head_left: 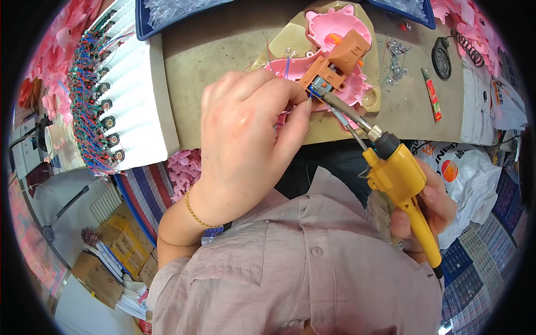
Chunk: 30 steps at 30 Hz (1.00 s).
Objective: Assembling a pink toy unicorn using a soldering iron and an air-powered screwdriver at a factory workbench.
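Note:
My right hand (438, 195) is wrapped round the handle of a yellow soldering gun (397, 173), which has a metal tip and a thin feed tube. Its tip reaches into a small orange-brown plastic housing (350, 51) with a raised flap and a grey part inside. At the housing's near left edge, my left hand (240, 125) is closed in a pinch on a thin blue wire, mostly hidden by the fingertips. Under the housing lie pink molded plastic shells (338, 22), set in a tan holder (291, 40). Thin wires stick up left of the housing.
A white ridged tray (142, 100) at left carries round black parts with bundled wires (89, 100). Blue bins (142, 19) stand at the far edge. Loose metal bits (396, 61), a black round stand with a coil (441, 58) and a red-green packet (431, 95) lie at right.

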Each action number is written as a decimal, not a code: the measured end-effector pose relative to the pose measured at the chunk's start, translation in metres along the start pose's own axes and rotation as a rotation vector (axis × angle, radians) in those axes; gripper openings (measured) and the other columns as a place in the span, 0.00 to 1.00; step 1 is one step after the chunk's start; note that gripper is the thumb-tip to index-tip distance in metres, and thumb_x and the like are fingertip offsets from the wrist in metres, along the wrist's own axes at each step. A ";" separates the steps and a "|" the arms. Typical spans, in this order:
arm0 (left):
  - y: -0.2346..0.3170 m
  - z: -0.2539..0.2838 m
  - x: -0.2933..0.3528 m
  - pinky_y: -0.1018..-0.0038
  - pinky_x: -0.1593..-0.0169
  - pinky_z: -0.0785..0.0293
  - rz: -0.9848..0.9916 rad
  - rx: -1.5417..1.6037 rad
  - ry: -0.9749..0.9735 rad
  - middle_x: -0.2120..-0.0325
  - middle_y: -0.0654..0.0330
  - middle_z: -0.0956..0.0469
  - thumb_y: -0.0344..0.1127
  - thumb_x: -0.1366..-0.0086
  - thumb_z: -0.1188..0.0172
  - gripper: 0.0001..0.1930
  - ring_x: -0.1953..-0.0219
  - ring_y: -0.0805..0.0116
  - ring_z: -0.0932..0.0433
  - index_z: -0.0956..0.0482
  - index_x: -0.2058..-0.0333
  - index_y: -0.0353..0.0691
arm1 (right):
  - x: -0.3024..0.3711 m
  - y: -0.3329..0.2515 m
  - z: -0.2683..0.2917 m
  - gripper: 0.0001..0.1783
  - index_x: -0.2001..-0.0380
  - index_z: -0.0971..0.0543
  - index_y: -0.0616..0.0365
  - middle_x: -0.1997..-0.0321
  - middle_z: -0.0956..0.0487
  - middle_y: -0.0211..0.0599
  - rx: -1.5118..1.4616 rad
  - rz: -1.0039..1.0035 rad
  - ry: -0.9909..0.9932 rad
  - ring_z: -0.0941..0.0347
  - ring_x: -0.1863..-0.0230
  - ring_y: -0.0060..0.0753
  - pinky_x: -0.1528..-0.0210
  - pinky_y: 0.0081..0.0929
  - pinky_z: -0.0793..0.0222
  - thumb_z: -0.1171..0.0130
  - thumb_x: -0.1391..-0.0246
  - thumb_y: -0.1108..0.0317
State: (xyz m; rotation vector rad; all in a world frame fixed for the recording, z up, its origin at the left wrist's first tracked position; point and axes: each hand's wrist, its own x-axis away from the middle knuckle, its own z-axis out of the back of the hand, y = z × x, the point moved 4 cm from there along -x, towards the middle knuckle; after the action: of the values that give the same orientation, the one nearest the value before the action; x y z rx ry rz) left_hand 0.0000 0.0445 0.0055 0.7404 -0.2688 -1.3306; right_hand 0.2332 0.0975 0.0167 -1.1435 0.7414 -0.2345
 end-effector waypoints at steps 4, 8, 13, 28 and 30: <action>0.001 0.000 -0.001 0.68 0.62 0.38 0.006 0.004 0.005 0.76 0.64 0.26 0.31 0.47 0.37 0.04 0.68 0.62 0.28 0.23 0.75 0.42 | -0.002 0.004 -0.001 0.33 0.46 0.38 0.61 0.50 0.33 0.83 -0.007 0.071 0.013 0.26 0.52 0.63 0.58 0.43 0.26 0.33 0.54 0.77; 0.000 0.003 -0.001 0.71 0.63 0.38 0.008 -0.003 0.006 0.78 0.63 0.27 0.30 0.47 0.37 0.04 0.73 0.66 0.30 0.23 0.75 0.39 | 0.005 0.000 0.010 0.27 0.54 0.32 0.71 0.58 0.26 0.74 -0.466 -0.933 0.133 0.22 0.59 0.49 0.65 0.34 0.24 0.34 0.59 0.79; 0.004 0.002 -0.004 0.71 0.63 0.38 -0.003 -0.018 0.004 0.78 0.63 0.27 0.30 0.48 0.37 0.04 0.73 0.66 0.30 0.23 0.76 0.39 | -0.007 -0.004 -0.003 0.29 0.51 0.30 0.73 0.61 0.22 0.61 0.296 0.063 -0.090 0.22 0.68 0.39 0.64 0.26 0.27 0.36 0.58 0.71; -0.055 0.035 0.031 0.70 0.68 0.29 0.356 0.159 0.212 0.74 0.56 0.22 0.30 0.40 0.40 0.06 0.73 0.64 0.23 0.22 0.69 0.33 | 0.023 -0.004 0.017 0.33 0.38 0.46 0.52 0.41 0.35 0.64 0.383 0.018 0.102 0.34 0.41 0.54 0.42 0.47 0.33 0.45 0.40 0.57; -0.074 0.026 0.050 0.75 0.71 0.31 0.577 0.317 0.149 0.77 0.56 0.21 0.36 0.36 0.41 0.11 0.76 0.71 0.25 0.21 0.69 0.32 | 0.022 -0.003 0.017 0.30 0.40 0.43 0.53 0.40 0.35 0.64 0.370 -0.072 0.181 0.34 0.41 0.54 0.42 0.48 0.34 0.46 0.39 0.57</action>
State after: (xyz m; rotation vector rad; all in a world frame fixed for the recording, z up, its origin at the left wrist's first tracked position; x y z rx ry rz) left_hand -0.0603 -0.0155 -0.0332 0.9351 -0.5365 -0.6879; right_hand 0.2613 0.0974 0.0136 -0.8035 0.7779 -0.5196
